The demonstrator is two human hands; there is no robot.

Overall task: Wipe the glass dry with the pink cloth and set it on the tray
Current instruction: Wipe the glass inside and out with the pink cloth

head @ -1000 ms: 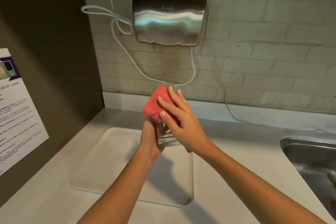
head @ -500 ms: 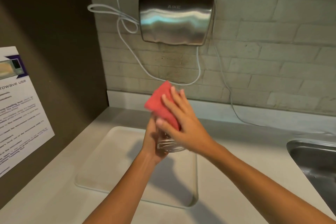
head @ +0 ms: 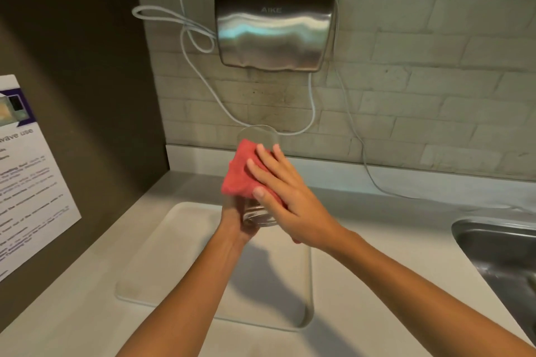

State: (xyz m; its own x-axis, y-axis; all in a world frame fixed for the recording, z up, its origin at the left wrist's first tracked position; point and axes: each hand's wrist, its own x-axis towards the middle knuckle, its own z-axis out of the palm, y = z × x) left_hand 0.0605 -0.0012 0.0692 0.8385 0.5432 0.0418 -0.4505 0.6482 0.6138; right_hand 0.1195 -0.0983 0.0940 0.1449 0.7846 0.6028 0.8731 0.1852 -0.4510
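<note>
- Head view: right hand [head: 287, 194], fingers flat and together, presses the cloth [head: 239, 174] against the glass [head: 256, 136]. The cloth has slid down off the rim.
- Left hand [head: 235, 220] grips the glass's base above the tray [head: 162, 255]; the wipe looks unfinished.

"AIKE" on hand dryer [head: 275, 29]

Left forearm [head: 197, 284] and right forearm [head: 406, 278] are bare; left grip [head: 235, 220] and right grip [head: 290, 197] ungloved, with short fingernails.

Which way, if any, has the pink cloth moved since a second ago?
Yes, slightly down: the pink cloth reached the wall cable before, now sits below it.
</note>
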